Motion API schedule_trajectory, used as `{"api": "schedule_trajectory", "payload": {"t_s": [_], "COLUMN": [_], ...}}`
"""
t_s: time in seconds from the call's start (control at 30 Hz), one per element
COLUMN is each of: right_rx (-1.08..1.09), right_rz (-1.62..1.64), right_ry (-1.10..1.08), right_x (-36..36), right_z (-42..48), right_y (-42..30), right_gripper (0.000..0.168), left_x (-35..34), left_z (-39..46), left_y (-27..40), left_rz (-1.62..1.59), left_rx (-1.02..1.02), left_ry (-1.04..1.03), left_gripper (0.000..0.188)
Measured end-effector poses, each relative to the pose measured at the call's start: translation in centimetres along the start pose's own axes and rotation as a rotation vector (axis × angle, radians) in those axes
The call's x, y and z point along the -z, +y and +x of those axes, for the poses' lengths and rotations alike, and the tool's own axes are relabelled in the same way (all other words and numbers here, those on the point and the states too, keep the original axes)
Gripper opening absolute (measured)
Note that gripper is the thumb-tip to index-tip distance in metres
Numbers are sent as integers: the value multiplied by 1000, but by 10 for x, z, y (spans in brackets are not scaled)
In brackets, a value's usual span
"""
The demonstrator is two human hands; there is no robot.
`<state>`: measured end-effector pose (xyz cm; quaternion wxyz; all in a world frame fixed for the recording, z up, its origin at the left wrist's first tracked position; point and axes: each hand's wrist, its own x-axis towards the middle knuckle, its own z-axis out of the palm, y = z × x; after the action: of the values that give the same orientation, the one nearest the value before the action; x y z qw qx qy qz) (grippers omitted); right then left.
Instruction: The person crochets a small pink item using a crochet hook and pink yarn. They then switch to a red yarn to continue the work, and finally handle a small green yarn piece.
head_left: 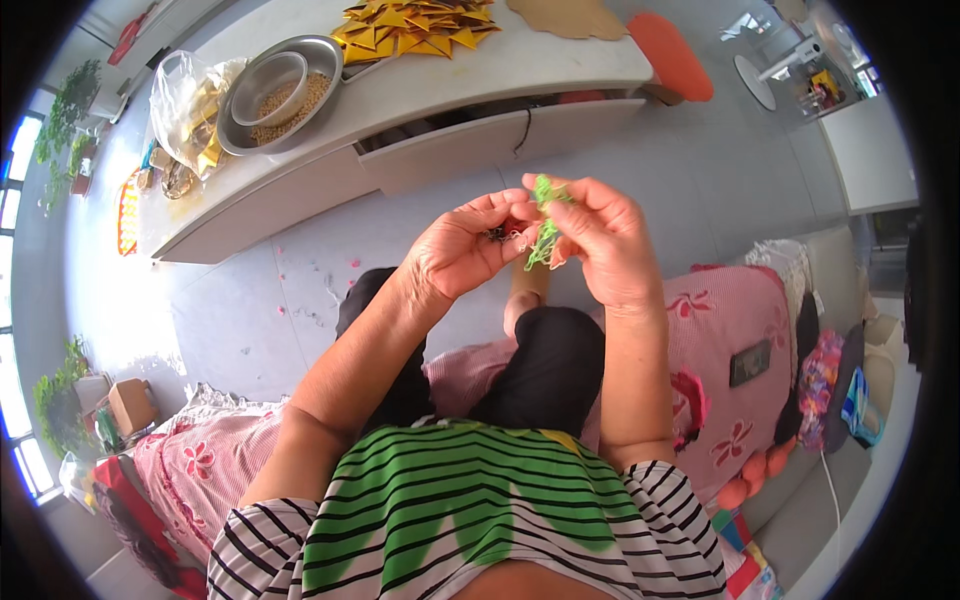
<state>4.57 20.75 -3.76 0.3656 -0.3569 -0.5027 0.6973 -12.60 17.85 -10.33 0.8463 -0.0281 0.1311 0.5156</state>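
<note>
Both my hands are raised close together over my knees. Between the thumb and fingers of my right hand [611, 232] is a small tangle of bright green yarn [546, 240], with some pale strands mixed in. My left hand [465, 240] curls around a small dark and red tangle of thread [510, 227], partly hidden by its fingers. The left fingertips come up beside the green yarn; whether they touch it, I cannot tell.
Ahead stands a low white cabinet [450, 97] with a drawer [510, 142] pulled out. On it are a steel basin [330, 56] of beans, a plastic bag [180, 97] and folded gold paper [420, 26]. Thread scraps [307, 315] litter the floor. A phone [750, 362] lies on the pink sofa cover [727, 322].
</note>
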Motion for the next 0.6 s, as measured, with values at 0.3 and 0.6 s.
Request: {"api": "schedule_trajectory", "payload": {"t_s": [0.3,0.6], "right_rx": [235,183], "right_rz": [307,371], "right_ry": [333,371], "right_x": [61,79], "right_z": [85,104], "right_y": [23,40], "right_gripper": [8,9], "left_x": [15,50], "left_z": [102,113], "left_y": [49,64], "left_rz": [-270,-287], "left_rx": [-129,-4], "left_ry": [263,240], "left_gripper": [15,15]}}
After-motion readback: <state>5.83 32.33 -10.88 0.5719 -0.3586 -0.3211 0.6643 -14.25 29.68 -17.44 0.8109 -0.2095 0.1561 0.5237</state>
